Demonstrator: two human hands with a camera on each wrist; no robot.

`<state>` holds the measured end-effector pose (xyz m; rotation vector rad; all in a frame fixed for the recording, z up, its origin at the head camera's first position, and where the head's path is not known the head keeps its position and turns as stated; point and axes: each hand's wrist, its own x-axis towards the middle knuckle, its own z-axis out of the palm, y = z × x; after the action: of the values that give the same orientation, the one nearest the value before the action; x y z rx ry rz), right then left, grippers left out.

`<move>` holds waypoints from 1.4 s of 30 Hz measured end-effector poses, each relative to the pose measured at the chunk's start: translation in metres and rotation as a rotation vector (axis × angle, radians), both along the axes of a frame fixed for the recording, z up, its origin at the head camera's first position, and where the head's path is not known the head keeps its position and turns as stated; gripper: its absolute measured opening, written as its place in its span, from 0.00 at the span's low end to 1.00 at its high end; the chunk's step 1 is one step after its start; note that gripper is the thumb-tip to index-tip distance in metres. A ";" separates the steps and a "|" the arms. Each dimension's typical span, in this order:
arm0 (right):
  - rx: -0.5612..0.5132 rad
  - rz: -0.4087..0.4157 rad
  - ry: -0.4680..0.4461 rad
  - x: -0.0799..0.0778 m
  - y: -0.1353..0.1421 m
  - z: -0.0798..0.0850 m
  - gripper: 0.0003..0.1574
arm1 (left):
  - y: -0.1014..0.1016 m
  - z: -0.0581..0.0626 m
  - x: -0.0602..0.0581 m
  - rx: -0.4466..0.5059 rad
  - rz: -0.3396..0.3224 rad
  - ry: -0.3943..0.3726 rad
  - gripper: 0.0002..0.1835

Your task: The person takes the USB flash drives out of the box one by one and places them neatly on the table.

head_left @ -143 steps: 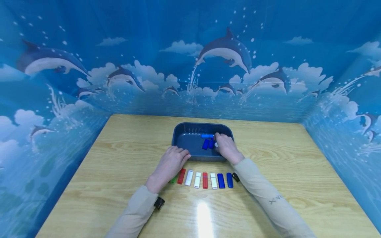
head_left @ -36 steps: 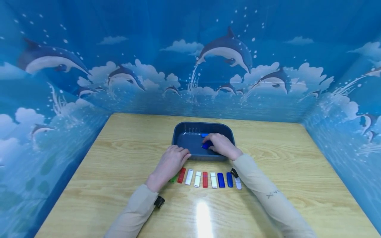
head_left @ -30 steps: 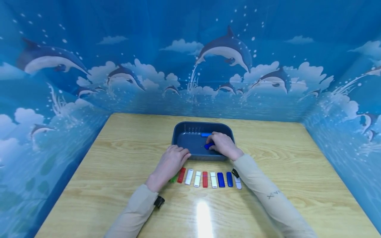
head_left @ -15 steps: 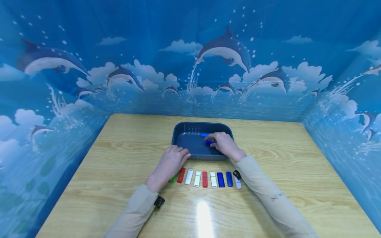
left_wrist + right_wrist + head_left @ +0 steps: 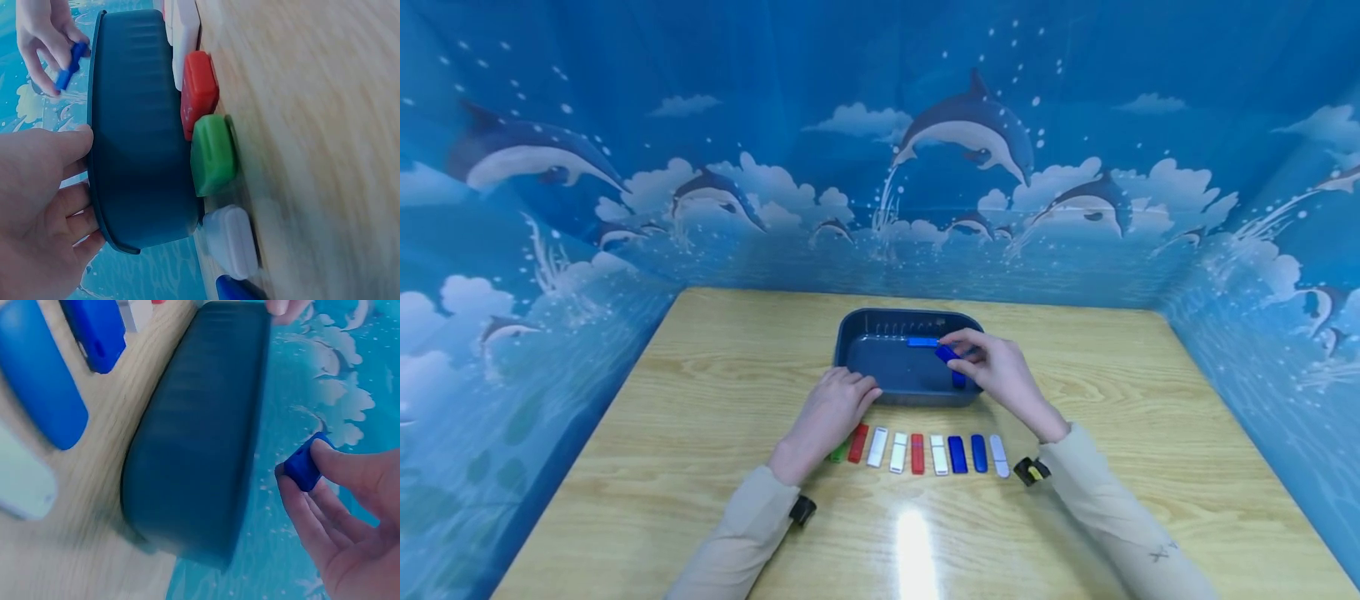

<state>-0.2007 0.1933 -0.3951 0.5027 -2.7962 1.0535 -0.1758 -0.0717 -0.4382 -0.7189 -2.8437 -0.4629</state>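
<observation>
My right hand (image 5: 1000, 371) pinches a dark blue USB stick (image 5: 303, 465) between thumb and fingertips, raised over the right side of a dark blue plastic tray (image 5: 917, 400). Inside the tray lie a brighter blue stick (image 5: 922, 342) near the back and a dark blue one (image 5: 958, 378) below the right hand. At the tray's front left corner my left hand (image 5: 831, 408) grips the rim, its fingertips over the edge. In front of the tray runs a row of USB sticks, including a green (image 5: 214, 156), a red (image 5: 917, 454) and a pale one (image 5: 999, 456) at the right end.
Under the left hand, beyond the green stick, the left wrist view shows a pale stick (image 5: 231, 240) and part of a blue one (image 5: 237, 289). The wood-grain table (image 5: 1112, 375) meets a dolphin-print backdrop (image 5: 820, 167) at the back and sides.
My right hand has lifted a dark blue stick off the tray floor and moved right. A pale stick has joined the row's right end since the oldest frame. The left hand stays put.
</observation>
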 end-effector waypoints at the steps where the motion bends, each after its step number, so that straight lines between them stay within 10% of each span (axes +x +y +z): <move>1: -0.005 -0.005 0.004 0.005 0.003 0.001 0.20 | 0.000 0.000 0.000 0.002 0.002 -0.002 0.13; 22: 0.050 -0.129 -0.238 0.075 0.075 -0.040 0.18 | 0.000 0.003 0.000 0.003 0.007 -0.042 0.13; 34: 0.034 -0.199 -0.390 0.085 0.078 -0.050 0.23 | 0.000 0.001 0.000 -0.001 0.004 -0.024 0.13; 42: 0.083 -0.221 -0.307 0.087 0.080 -0.048 0.20 | 0.000 0.001 0.000 -0.003 0.006 -0.022 0.13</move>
<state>-0.1138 0.2736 -0.4435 0.0340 -3.0772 1.0478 -0.1756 -0.0715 -0.4372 -0.7102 -2.8672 -0.4683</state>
